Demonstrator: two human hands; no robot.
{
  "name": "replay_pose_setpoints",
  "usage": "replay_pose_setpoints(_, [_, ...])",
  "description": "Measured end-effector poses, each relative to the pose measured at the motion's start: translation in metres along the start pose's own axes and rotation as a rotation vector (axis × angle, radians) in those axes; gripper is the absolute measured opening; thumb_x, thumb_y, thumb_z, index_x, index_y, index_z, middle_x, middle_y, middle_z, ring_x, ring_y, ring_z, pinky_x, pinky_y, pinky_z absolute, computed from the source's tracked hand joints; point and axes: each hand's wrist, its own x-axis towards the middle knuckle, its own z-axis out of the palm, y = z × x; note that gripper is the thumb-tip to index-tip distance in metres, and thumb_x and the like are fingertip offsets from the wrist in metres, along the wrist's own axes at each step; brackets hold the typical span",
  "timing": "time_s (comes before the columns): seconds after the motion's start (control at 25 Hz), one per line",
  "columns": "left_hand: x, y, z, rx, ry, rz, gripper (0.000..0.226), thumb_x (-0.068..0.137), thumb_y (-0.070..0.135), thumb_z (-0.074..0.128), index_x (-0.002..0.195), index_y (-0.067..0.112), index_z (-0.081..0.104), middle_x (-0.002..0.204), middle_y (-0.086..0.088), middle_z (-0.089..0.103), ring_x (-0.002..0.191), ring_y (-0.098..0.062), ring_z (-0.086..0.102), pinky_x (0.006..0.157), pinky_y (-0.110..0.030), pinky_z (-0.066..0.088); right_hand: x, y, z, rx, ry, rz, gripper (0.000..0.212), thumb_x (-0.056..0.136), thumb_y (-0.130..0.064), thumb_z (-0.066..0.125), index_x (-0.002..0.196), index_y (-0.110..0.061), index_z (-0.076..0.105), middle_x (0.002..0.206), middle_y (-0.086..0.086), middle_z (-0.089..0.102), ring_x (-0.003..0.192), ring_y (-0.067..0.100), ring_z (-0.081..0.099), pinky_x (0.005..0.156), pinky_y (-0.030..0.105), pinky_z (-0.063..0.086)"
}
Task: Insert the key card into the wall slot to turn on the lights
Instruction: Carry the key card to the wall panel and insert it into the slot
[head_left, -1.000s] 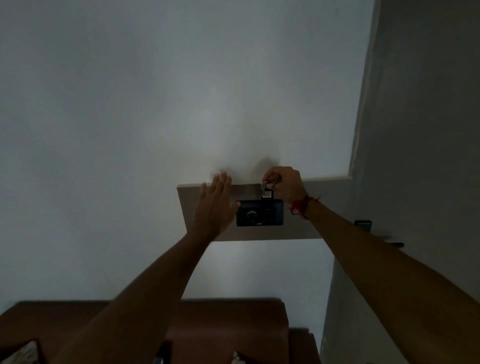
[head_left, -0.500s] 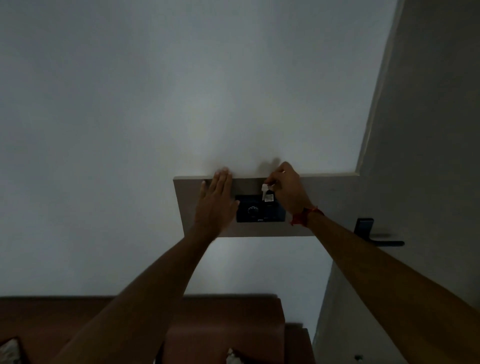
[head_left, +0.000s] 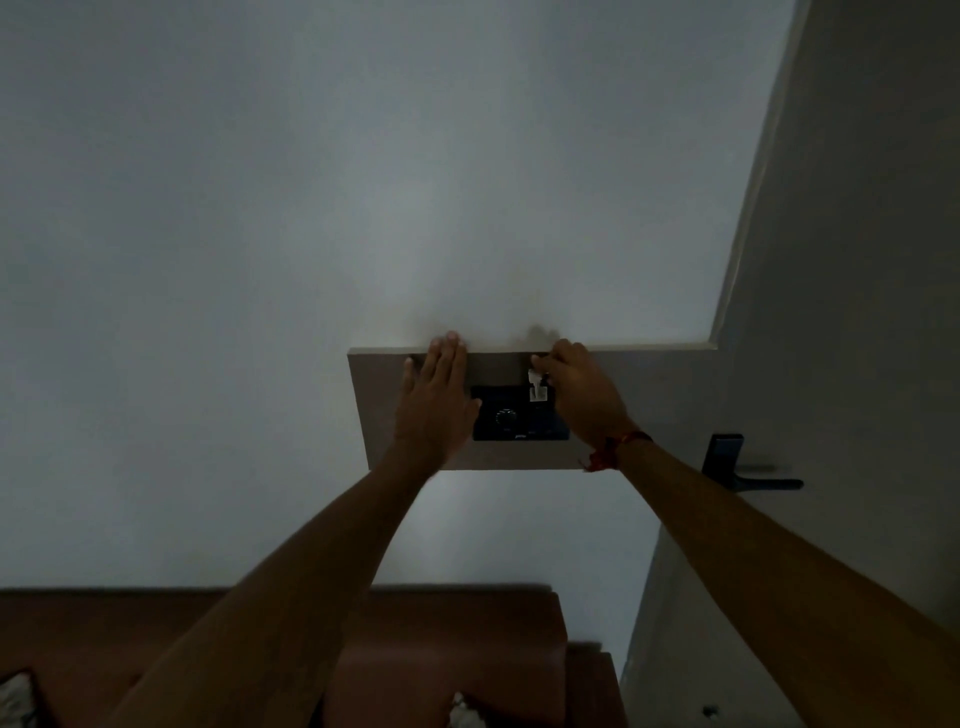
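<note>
A dark wall slot unit (head_left: 519, 418) with a round dial sits on a beige wall panel (head_left: 639, 410). My right hand (head_left: 579, 392) pinches a small white key card (head_left: 536, 387) at the unit's top right edge; part of the card is hidden by my fingers. How deep the card sits in the slot I cannot tell. My left hand (head_left: 436, 402) lies flat with fingers spread against the panel, just left of the unit, holding nothing. The room is dim.
A grey door (head_left: 852, 312) with a dark lever handle (head_left: 748, 475) stands to the right of the panel. Brown wooden furniture (head_left: 457, 649) runs along the bottom below my arms. The pale wall (head_left: 311, 234) fills the rest.
My right hand has shifted lower over the unit with the card, and the left hand has slid a little up the panel. The view has drifted slightly.
</note>
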Motion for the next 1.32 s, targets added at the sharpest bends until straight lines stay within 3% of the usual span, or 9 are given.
replay_pose_setpoints(0.2, [0.001,0.002,-0.002,0.007,-0.024,-0.006,0.082,0.100,0.040,0.050,0.160,0.009,0.002,0.170,-0.010,-0.001,0.158,-0.026,-0.002,0.128,-0.056,0.010,-0.007,-0.004,-0.008,-0.089,-0.007,-0.072,0.037,0.082,0.001,0.060,0.117,-0.004,0.065,0.110,0.010,0.061,0.098,0.028,0.053,0.078,0.044,0.057])
replay_pose_setpoints(0.28, [0.002,0.003,-0.002,0.004,-0.021,-0.011,0.083,0.100,0.039,0.051,0.160,0.009,0.003,0.170,-0.011,0.000,0.158,-0.027,-0.001,0.128,-0.057,0.011,-0.003,-0.006,-0.010,-0.002,0.012,0.040,0.028,0.088,-0.017,0.062,0.113,-0.007,0.068,0.103,0.007,0.061,0.098,0.024,0.050,0.080,0.042,0.054])
replay_pose_setpoints(0.4, [0.002,0.004,0.001,0.007,-0.014,-0.014,0.083,0.099,0.039,0.052,0.160,0.008,0.005,0.170,-0.012,0.002,0.158,-0.028,0.000,0.127,-0.058,0.011,0.008,-0.013,-0.008,0.091,-0.010,0.192,0.038,0.080,-0.043,0.072,0.099,-0.010,0.070,0.100,0.005,0.055,0.095,0.019,0.045,0.077,0.031,0.047])
replay_pose_setpoints(0.48, [0.004,0.005,0.002,0.003,-0.016,-0.020,0.082,0.099,0.039,0.052,0.160,0.009,0.005,0.170,-0.012,0.002,0.158,-0.028,0.001,0.127,-0.058,0.012,0.011,-0.018,-0.003,0.107,-0.012,0.222,0.033,0.077,-0.035,0.078,0.092,-0.009,0.064,0.101,0.008,0.053,0.094,0.020,0.045,0.077,0.032,0.047])
replay_pose_setpoints(0.64, [0.006,0.001,0.003,0.029,-0.030,-0.015,0.082,0.100,0.040,0.050,0.160,0.009,0.004,0.170,-0.012,0.001,0.157,-0.028,0.000,0.127,-0.058,0.013,0.013,-0.022,0.001,0.095,0.004,0.234,0.008,0.081,-0.012,0.066,0.087,-0.006,0.065,0.094,0.013,0.059,0.094,0.029,0.053,0.077,0.032,0.044])
replay_pose_setpoints(0.8, [0.007,0.000,0.005,0.031,-0.028,-0.015,0.081,0.100,0.038,0.049,0.160,0.008,0.004,0.170,-0.013,0.001,0.157,-0.029,0.000,0.127,-0.058,0.012,0.018,-0.016,-0.008,0.084,-0.028,0.239,0.014,0.082,-0.008,0.063,0.090,-0.006,0.074,0.088,0.017,0.065,0.090,0.033,0.055,0.074,0.030,0.039])
replay_pose_setpoints(1.0, [0.006,0.001,0.008,0.008,-0.006,-0.023,0.080,0.099,0.036,0.051,0.160,0.008,0.006,0.170,-0.013,0.003,0.157,-0.029,0.001,0.127,-0.058,0.012,0.019,-0.012,-0.019,0.068,-0.112,0.152,0.022,0.083,0.002,0.059,0.098,-0.001,0.075,0.092,0.023,0.067,0.089,0.035,0.060,0.080,0.037,0.048])
replay_pose_setpoints(1.2, [0.005,0.001,0.007,0.011,-0.004,-0.018,0.079,0.100,0.037,0.049,0.160,0.008,0.005,0.170,-0.013,0.003,0.157,-0.029,0.001,0.127,-0.059,0.012,0.026,-0.006,-0.023,-0.073,-0.281,0.042,0.017,0.089,0.003,0.054,0.081,0.008,0.068,0.093,0.023,0.060,0.092,0.036,0.054,0.072,0.036,0.040])
replay_pose_setpoints(1.32, [0.004,0.001,0.008,0.028,-0.001,-0.020,0.079,0.101,0.037,0.049,0.160,0.008,0.005,0.170,-0.012,0.002,0.158,-0.028,0.001,0.127,-0.058,0.011,0.020,-0.005,-0.020,-0.084,-0.266,0.048,0.014,0.085,0.009,0.053,0.085,0.007,0.067,0.098,0.022,0.058,0.098,0.035,0.050,0.076,0.036,0.040])
